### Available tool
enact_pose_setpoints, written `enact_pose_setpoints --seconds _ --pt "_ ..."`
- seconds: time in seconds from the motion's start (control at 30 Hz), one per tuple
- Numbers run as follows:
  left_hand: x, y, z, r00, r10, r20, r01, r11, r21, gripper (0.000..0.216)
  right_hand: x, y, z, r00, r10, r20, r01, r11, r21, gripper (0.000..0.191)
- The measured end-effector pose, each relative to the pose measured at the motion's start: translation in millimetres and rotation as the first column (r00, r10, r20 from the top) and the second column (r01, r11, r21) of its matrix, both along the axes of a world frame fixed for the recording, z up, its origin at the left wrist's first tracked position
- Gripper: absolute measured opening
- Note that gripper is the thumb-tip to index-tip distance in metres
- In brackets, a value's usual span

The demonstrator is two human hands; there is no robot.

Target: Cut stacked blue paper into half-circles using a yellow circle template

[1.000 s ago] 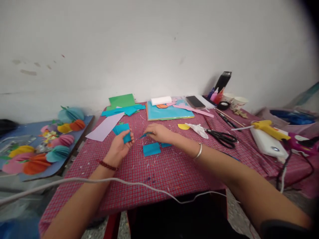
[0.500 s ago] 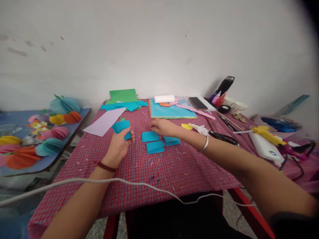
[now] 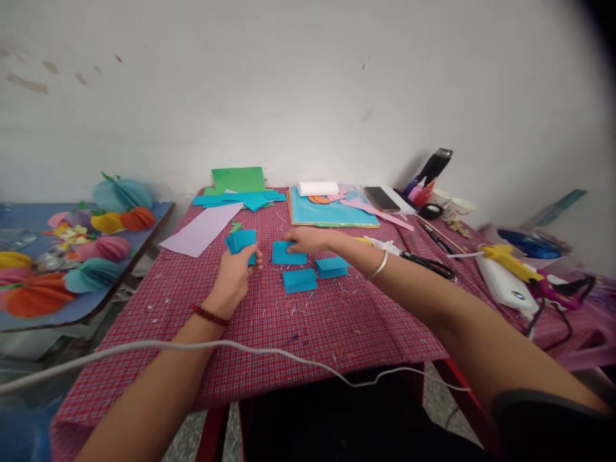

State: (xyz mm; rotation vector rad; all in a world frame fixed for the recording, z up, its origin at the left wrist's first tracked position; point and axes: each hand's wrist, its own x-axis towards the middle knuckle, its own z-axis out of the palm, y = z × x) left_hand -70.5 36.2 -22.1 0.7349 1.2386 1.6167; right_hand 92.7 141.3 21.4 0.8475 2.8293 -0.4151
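My left hand (image 3: 235,273) is closed round a small fanned stack of blue paper pieces (image 3: 242,240), thumb on top, held above the left-middle of the table. A short way to the right, my right hand (image 3: 305,239) has its fingertips pinched at the upper edge of a single blue paper piece (image 3: 287,255). Just below that lies a folded blue piece (image 3: 299,281), and another folded blue piece (image 3: 332,267) lies to its right, under my right forearm. Each of these two has its fold partly raised.
Blue strips (image 3: 226,199), a lilac sheet (image 3: 202,230) and green paper (image 3: 238,179) lie at the back left. Scissors (image 3: 428,264), a phone (image 3: 382,199) and a yellow glue gun (image 3: 510,260) are on the right. A white cable (image 3: 269,351) crosses the near side.
My right fingertips have moved slightly left over the nearest blue piece, which has shifted a little away from the other two. My left hand with its stack has come slightly right.
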Motion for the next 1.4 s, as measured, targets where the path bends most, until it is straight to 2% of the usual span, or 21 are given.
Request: enact_pose_setpoints --seconds 0.1,0.17,0.23,0.3,0.33,0.43,0.5,0.6,0.67,0.73,0.8,0.87,0.9,1.0,1.07,1.13,1.2,1.27,1.33,1.4 --pt "1 0 0.9 1.000 -0.002 -0.010 0.002 1.000 -0.012 0.019 10 -1 10.1 0.991 0.090 -0.101 -0.106 0.980 -0.168 0.017" --pt "1 0 1.8 1.000 0.002 -0.008 -0.002 1.000 -0.022 0.018 14 -9 7.7 0.985 0.160 -0.060 -0.170 0.961 -0.220 0.015" --pt "2 -1 2.5 1.000 0.001 -0.008 -0.001 1.000 -0.030 0.017 15 -23 -1.6 0.981 0.195 0.019 -0.191 0.971 -0.141 0.013" --pt "3 -1 2.4 1.000 -0.003 -0.013 0.003 0.999 -0.034 0.016 13 -38 -13.3 0.986 0.155 0.062 -0.156 0.988 0.013 0.020" --pt "3 -1 2.1 1.000 -0.006 -0.016 0.006 0.999 -0.035 0.016 12 -45 -18.2 0.991 0.114 0.074 -0.117 0.992 0.046 0.027" --pt "2 0 0.5 1.000 -0.010 -0.029 0.009 0.999 -0.034 0.016 9 -56 -22.5 0.998 -0.013 0.056 0.012 1.000 0.008 0.048" --pt "2 0 -0.2 0.999 -0.007 -0.038 0.005 0.999 -0.037 0.016 10 -56 -14.0 0.999 -0.032 0.022 0.033 0.998 -0.046 0.044" --pt "1 0 0.1 0.999 -0.018 -0.035 0.016 0.999 -0.051 0.018 19 -44 11.4 0.996 -0.003 -0.089 -0.004 0.997 -0.081 0.016" --pt "1 -1 0.7 0.999 -0.033 -0.026 0.032 0.998 -0.061 0.020 32 -32 27.7 0.983 -0.032 -0.183 0.015 0.996 -0.092 0.015" --pt "1 -2 0.6 0.999 -0.053 -0.008 0.052 0.997 -0.065 0.021 48 -22 34.1 0.983 -0.058 -0.177 0.037 0.992 -0.119 0.016" --pt "0 -2 -0.2 0.996 -0.084 0.023 0.085 0.995 -0.060 0.021 64 -17 27.1 0.996 -0.072 -0.061 0.064 0.991 -0.118 0.016" --pt "0 -3 -1.6 0.992 -0.117 0.056 0.120 0.992 -0.048 0.021 77 -17 10.0 0.993 -0.095 0.070 0.096 0.995 -0.016 0.017" --pt "0 -3 -2.4 0.989 -0.130 0.069 0.133 0.990 -0.044 0.021 82 -18 0.2 0.989 -0.127 0.081 0.122 0.991 0.061 0.025" --pt "-2 -2 -4.2 0.983 -0.159 0.095 0.164 0.985 -0.046 0.020 94 -21 -21.2 0.986 -0.163 0.035 0.157 0.978 0.136 0.043" --pt "-3 -3 -3.8 0.969 -0.207 0.135 0.214 0.976 -0.043 0.020 98 -22 -24.6 0.987 -0.159 -0.015 0.160 0.977 0.142 0.047" --pt "-4 -6 -0.9 0.928 -0.308 0.208 0.319 0.948 -0.018 0.023 96 -26 -21.3 0.976 -0.178 -0.128 0.197 0.967 0.159 0.045" --pt "-2 -12 4.5 0.858 -0.432 0.279 0.439 0.898 0.040 0.031 87 -35 -15.7 0.916 -0.222 -0.335 0.274 0.954 0.118 0.036" --pt "3 -20 11.2 0.791 -0.530 0.306 0.523 0.845 0.112 0.048 74 -50 -11.3 0.779 -0.271 -0.566 0.304 0.952 -0.037 0.026" --pt "10 -29 17.1 0.747 -0.597 0.292 0.577 0.801 0.161 0.066 61 -67 -9.2 0.638 -0.282 -0.716 0.237 0.957 -0.166 0.023" --pt "18 -34 20.6 0.725 -0.633 0.270 0.616 0.772 0.154 0.077 52 -82 -8.6 0.514 -0.277 -0.812 0.176 0.960 -0.216 0.027"
